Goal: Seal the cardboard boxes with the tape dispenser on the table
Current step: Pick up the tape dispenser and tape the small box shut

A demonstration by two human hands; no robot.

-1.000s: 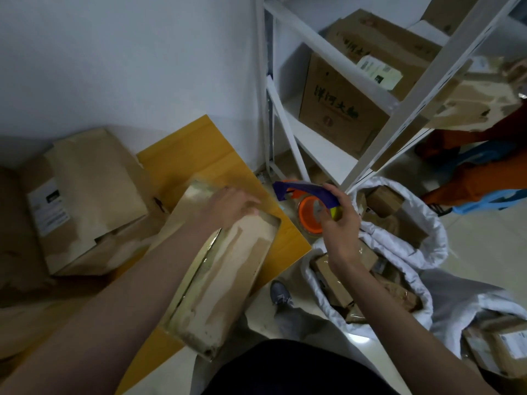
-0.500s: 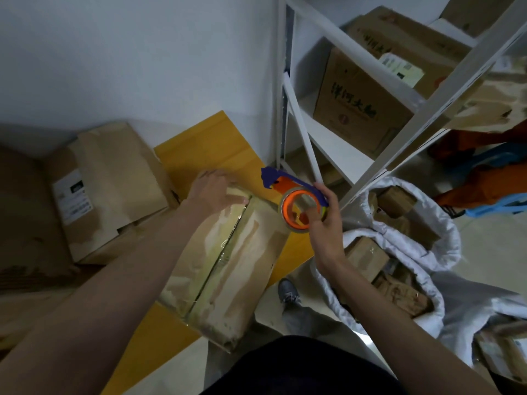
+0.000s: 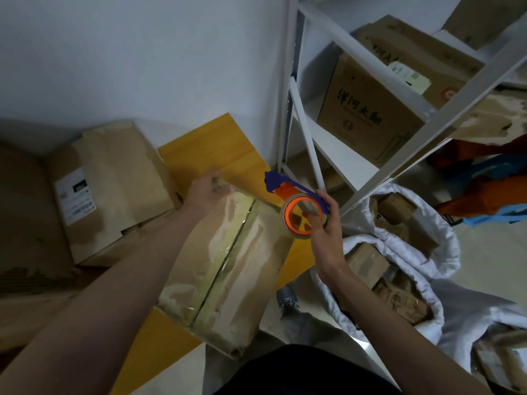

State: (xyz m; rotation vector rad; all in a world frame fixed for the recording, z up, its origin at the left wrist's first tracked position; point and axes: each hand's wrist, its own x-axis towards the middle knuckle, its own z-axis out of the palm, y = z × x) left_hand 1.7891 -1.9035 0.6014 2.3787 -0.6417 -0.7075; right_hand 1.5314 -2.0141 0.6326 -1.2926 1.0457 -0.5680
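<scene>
The left hand (image 3: 206,192) covers the far end of the cardboard box (image 3: 228,269), gripping that edge; its fingertips blur out. The box's near corner overhangs the yellow worktop (image 3: 211,155). At 3 o'clock of the box, the right hand (image 3: 325,232) grasps the tape dispenser (image 3: 296,206) above the box's edge; contact unclear. White wall behind; shelving (image 3: 310,155) at 1 o'clock, a white sack (image 3: 433,252) of parcels on the floor.

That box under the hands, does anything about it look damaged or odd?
Yes. The cardboard box on the yellow table looks worn: pale torn patches where its brown surface has peeled. Its near corner overhangs the table edge. The left hand holds its far end; the right hand grips the tape dispenser.
</scene>
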